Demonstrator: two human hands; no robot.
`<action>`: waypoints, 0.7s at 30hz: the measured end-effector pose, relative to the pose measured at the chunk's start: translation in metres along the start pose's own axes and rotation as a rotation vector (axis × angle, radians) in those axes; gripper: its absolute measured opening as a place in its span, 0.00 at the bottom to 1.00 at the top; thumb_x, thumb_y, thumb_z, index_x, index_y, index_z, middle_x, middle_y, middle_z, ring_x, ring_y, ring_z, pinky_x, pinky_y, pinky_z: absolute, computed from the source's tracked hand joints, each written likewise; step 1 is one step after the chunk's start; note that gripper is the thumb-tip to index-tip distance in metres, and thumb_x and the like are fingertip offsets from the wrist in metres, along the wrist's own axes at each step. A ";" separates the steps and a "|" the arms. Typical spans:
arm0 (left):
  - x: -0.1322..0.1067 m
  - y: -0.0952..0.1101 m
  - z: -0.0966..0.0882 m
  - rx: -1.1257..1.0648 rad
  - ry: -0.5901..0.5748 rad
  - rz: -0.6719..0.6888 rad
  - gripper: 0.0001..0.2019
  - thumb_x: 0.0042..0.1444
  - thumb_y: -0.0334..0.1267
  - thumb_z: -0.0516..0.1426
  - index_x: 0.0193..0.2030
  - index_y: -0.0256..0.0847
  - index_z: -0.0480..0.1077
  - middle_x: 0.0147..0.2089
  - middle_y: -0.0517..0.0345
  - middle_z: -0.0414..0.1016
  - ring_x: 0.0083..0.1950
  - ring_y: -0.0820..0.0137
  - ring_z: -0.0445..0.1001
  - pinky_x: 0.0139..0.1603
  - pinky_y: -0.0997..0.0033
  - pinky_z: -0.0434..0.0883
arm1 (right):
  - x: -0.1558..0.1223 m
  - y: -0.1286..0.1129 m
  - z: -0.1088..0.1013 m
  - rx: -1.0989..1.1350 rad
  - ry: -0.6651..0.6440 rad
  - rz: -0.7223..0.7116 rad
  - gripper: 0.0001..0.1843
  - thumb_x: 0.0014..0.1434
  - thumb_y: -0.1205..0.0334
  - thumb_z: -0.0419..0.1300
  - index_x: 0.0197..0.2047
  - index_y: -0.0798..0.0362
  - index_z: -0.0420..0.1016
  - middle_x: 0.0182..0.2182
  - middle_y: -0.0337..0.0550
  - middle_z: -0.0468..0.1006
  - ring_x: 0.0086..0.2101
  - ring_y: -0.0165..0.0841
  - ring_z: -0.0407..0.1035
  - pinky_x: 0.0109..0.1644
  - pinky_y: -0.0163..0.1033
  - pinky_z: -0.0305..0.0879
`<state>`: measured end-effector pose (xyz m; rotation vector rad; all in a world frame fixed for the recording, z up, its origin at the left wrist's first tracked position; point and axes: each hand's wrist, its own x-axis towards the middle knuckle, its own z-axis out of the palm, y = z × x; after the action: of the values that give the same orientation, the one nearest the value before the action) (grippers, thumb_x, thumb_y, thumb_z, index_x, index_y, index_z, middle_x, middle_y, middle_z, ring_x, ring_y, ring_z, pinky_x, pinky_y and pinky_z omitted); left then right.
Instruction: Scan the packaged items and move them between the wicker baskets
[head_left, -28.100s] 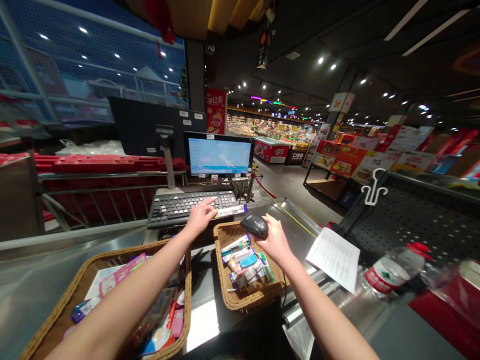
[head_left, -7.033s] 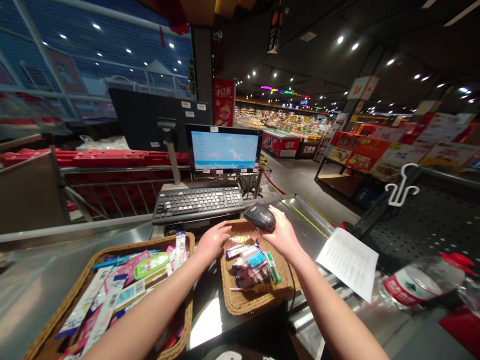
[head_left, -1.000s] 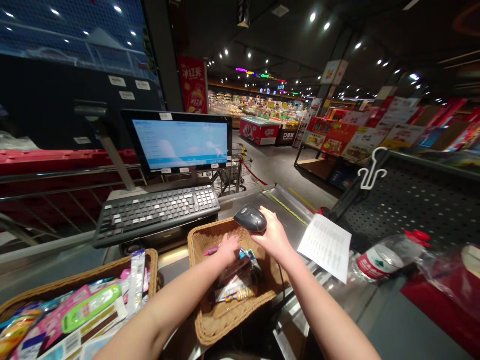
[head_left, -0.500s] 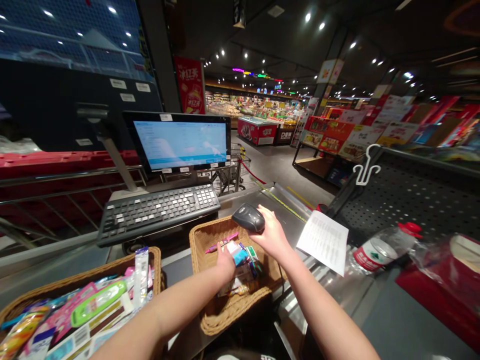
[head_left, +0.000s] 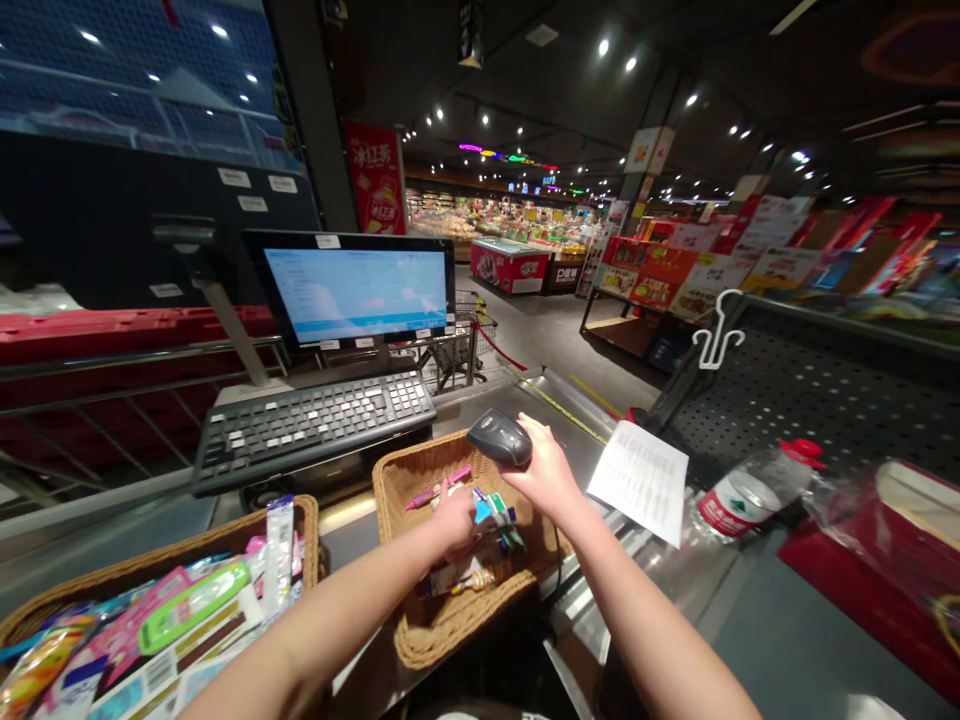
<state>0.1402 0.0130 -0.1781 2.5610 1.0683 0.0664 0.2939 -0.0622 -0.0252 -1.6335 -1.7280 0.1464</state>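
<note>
Left hand [head_left: 452, 516] of mine is down inside the small wicker basket [head_left: 450, 625], knuckles up, fingers folded onto the heap of small packets [head_left: 469, 575] there. From this angle I cannot tell whether the fingers pinch one packet or only press on the pile; a blue-and-white packet shows just beside the fingertips. A pink pen [head_left: 436, 488] lies against the basket's far wall, close to the hand but apart from it.

My right hand [head_left: 546, 472] is wrapped tight round the grip of a dark barcode scanner [head_left: 498, 437]. I hold it over the far rim of the same basket, its head pointing left and slightly down toward the packets, just beyond my left hand.

The small basket sits on the steel counter [head_left: 97, 540], straight ahead of me. To its left, and nearer me, stands a larger wicker basket [head_left: 304, 515] filled with flat carded packs [head_left: 187, 620], one with a green case on top. Behind both baskets a black keyboard [head_left: 315, 428] rests on a raised stand, and behind it a lit monitor [head_left: 358, 292] faces me. To the right of my scanner hand a printed sheet [head_left: 637, 482] lies on the counter, and beyond it a plastic water bottle [head_left: 742, 495] with a red cap lies on its side.
</note>
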 end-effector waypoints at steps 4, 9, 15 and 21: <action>-0.004 0.003 -0.032 0.030 -0.004 0.000 0.04 0.42 0.32 0.60 0.28 0.41 0.75 0.47 0.51 0.76 0.55 0.53 0.70 0.63 0.30 0.50 | -0.001 0.001 -0.001 -0.006 0.009 -0.005 0.23 0.47 0.60 0.64 0.48 0.56 0.72 0.52 0.57 0.74 0.61 0.50 0.60 0.65 0.62 0.49; -0.015 -0.004 -0.078 0.053 0.179 -0.008 0.08 0.52 0.34 0.54 0.35 0.41 0.75 0.60 0.51 0.68 0.66 0.54 0.59 0.67 0.32 0.41 | -0.002 -0.003 0.000 -0.008 0.062 -0.035 0.23 0.47 0.61 0.63 0.48 0.55 0.71 0.52 0.56 0.74 0.60 0.50 0.60 0.64 0.62 0.50; -0.037 -0.013 -0.118 0.042 0.385 -0.036 0.09 0.54 0.37 0.53 0.27 0.40 0.72 0.60 0.52 0.69 0.67 0.53 0.58 0.66 0.31 0.45 | 0.000 -0.012 0.002 -0.002 0.102 -0.046 0.27 0.46 0.61 0.63 0.51 0.55 0.69 0.52 0.55 0.73 0.61 0.51 0.59 0.64 0.64 0.48; -0.062 -0.020 -0.142 0.034 0.492 -0.089 0.10 0.56 0.38 0.52 0.27 0.40 0.72 0.63 0.51 0.67 0.69 0.51 0.54 0.66 0.29 0.41 | -0.003 -0.025 0.009 -0.007 0.108 -0.090 0.27 0.47 0.61 0.63 0.52 0.54 0.68 0.52 0.55 0.73 0.61 0.52 0.58 0.64 0.67 0.47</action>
<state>0.0565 0.0273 -0.0468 2.5868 1.3578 0.6897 0.2686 -0.0660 -0.0190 -1.5365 -1.7178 0.0093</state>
